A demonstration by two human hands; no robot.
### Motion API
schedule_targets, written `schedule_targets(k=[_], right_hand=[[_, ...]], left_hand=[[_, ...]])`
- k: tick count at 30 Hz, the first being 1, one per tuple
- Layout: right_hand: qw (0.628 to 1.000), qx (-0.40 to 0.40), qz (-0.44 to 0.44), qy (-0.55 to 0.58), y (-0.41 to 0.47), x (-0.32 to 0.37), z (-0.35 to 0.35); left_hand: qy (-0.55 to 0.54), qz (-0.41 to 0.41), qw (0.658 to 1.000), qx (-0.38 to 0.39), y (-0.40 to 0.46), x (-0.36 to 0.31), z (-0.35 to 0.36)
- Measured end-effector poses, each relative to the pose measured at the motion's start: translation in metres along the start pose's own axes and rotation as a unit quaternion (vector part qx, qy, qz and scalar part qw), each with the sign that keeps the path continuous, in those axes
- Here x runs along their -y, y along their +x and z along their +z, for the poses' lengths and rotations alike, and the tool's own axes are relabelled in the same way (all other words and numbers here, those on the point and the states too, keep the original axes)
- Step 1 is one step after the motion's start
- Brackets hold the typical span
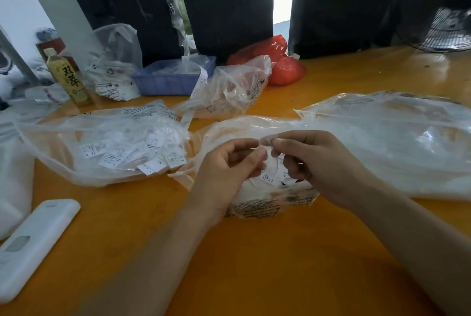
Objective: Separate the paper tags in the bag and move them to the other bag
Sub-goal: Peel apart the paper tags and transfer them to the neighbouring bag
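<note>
Orange table point(254, 264) fills our view, dark panels point(226, 5) standing along its far edge.

Right side: we note a big clear plastic bag point(395, 142), lying flat, whitish contents we cannot make out.

Left side: a clear bag point(102, 147) holding many loose white paper tags point(153, 155), printed, size letters showing on a few. Its mouth faces the centre.

Centre, nearest us: a second clear bag point(270, 201) with black print along its lower edge, more white tags point(270, 178) piled inside. Both hands work over its opening.

Far side of table: another crumpled clear bag point(229, 89), a blue plastic tray point(168, 78), a red bag point(280, 66), a bottle with a yellow label point(68, 76). A long strip of joined tags point(193, 96) trails down from the tray area. A fan point(443, 30) at far right. White oblong device point(33, 244) lies near left, flat on the table.

Left hand point(229, 165): fingers curled inward, thumb and forefinger tip closed toward the right hand's fingertips. Right hand point(313, 160): thumb and forefinger pinched together, other fingers curled under.

Between the two pinches we see something small and pale, blurred; we take it for a tag point(262, 143) gripped from both sides, though its edges are not clear.
</note>
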State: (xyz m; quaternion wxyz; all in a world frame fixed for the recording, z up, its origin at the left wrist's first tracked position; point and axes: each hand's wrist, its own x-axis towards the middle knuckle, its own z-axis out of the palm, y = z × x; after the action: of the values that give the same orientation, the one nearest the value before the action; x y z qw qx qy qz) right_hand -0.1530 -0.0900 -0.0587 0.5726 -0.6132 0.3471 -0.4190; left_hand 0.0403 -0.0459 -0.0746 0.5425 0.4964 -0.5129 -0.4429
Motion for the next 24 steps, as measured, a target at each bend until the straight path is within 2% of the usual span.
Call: schedule_targets(k=[4, 6, 10, 14, 19, 24], right_hand=[[1.0, -0.001, 0.014, 0.025, -0.0007, 0.0018, 0.0038], [0.999, -0.009, 0.022, 0.024, -0.0014, 0.0023, 0.0035], [0.997, -0.018, -0.014, -0.069, -0.0033, -0.0011, 0.0029], [0.993, -0.063, -0.035, -0.096, -0.002, -0.0011, 0.001], [0.984, -0.118, -0.068, -0.117, -0.0018, 0.0013, -0.0005], [0.983, -0.126, -0.07, -0.116, -0.0023, 0.0036, -0.0003]], left_hand=[[-0.05, -0.019, 0.999, -0.01, 0.0007, -0.0013, -0.0012], [-0.039, -0.012, 0.999, -0.009, 0.0004, -0.0019, -0.0013], [-0.012, 0.001, 1.0, -0.014, -0.0018, -0.0021, 0.0002], [-0.023, -0.009, 0.999, -0.027, -0.0005, 0.0003, -0.0012], [0.025, 0.002, 0.998, -0.049, 0.0011, 0.0017, -0.0038], [0.039, 0.025, 0.998, -0.044, 0.0001, -0.0004, -0.0056]])
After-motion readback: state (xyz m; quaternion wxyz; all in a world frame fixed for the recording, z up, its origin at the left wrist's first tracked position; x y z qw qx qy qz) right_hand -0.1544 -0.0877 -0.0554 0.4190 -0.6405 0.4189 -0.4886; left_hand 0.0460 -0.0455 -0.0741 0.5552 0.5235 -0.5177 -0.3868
